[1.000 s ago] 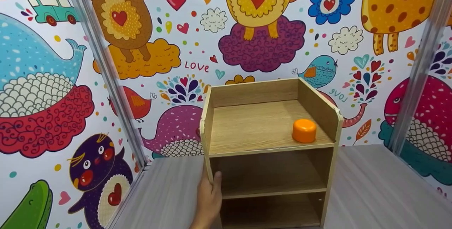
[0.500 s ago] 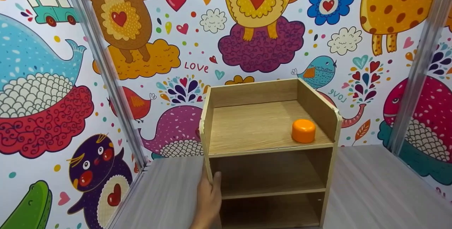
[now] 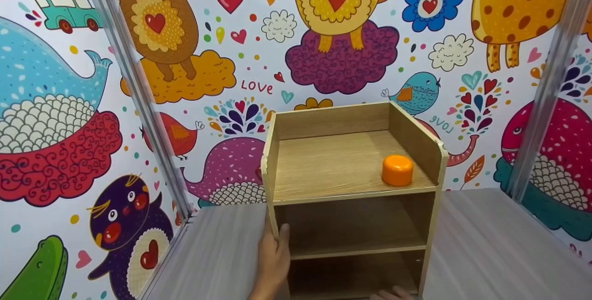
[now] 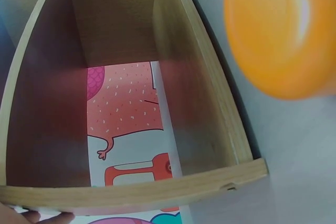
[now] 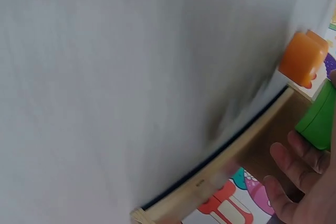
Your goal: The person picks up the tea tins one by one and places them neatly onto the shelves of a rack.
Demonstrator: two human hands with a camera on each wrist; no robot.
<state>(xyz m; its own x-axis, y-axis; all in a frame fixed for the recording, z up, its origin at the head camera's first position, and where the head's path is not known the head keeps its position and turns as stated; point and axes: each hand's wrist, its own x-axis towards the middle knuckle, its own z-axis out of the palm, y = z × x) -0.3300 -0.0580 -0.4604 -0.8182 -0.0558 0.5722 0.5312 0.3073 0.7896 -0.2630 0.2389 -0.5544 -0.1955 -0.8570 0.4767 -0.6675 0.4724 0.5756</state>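
Observation:
A light wooden shelf unit (image 3: 333, 161) stands ahead of me, with an orange round-edged cylinder (image 3: 397, 170) on its top board. My left hand (image 3: 274, 258) grips the unit's left side panel, thumb at its front edge. In the left wrist view, its fingers (image 4: 50, 217) show along the outside of the panel. Low at the bottom compartment, my right hand (image 3: 392, 293) is partly in the head view. The right wrist view shows a smooth green object (image 5: 319, 120) held in that hand, its full shape cut off by the frame edge.
Another orange object (image 4: 283, 30) looms close to the left wrist camera, over the grey surface (image 4: 299, 150). An orange block (image 5: 304, 59) appears beyond the shelf's edge in the right wrist view. Cartoon-printed walls (image 3: 259, 36) with metal posts (image 3: 143, 87) enclose the back and sides.
My right hand has come into the bottom of the head view, at the lowest compartment. The left hand, shelf unit and orange cylinder have stayed put.

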